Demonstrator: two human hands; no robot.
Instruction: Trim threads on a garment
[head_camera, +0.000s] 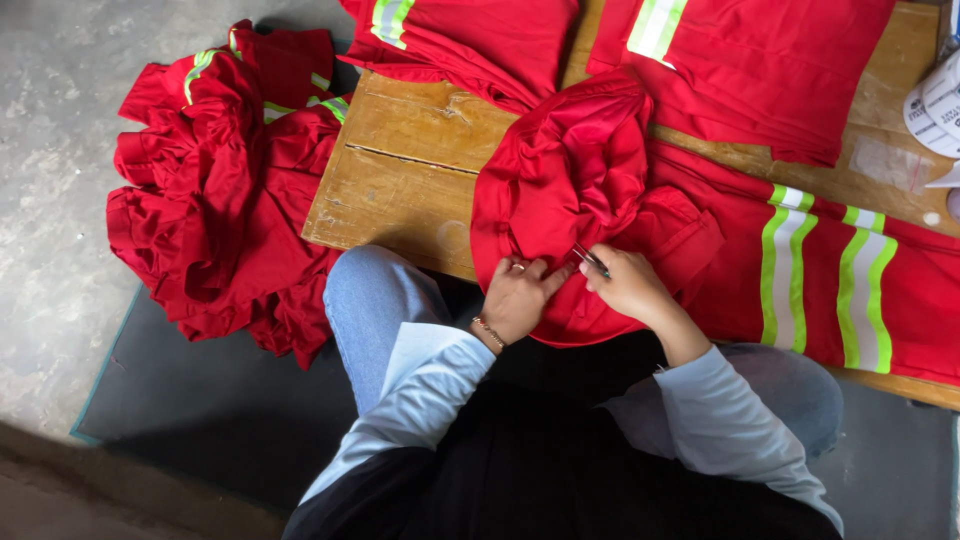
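In the head view, the person is sitting at a low wooden table (400, 180) and working on a red work garment (570, 180) that is lying bunched at the table's near edge, spilling toward the lap. The left hand (518, 295) is pinching a fold of the red cloth, fingers closed on the fabric and holding it taut. The right hand (628, 283) is gripping a small metal tool, probably thread snips (590, 260), with its fingers wrapped together around it and the tip pointing into the fold just beside the left fingertips.

Judging by this, the step in hand is trimming loose threads along a seam. The next move is calling for a steady tip and taut cloth, so that only thread, not fabric, is being cut.

Around the hands, the garment's reflective yellow-green stripes (790, 265) are lying to the right. More folded red garments (740, 60) are stacked at the table's far side, and a loose heap of red garments (215, 190) is sitting on a dark floor mat (200, 400) to the left. Nothing is blocking the hands; only the bunched cloth is crowding the seam.
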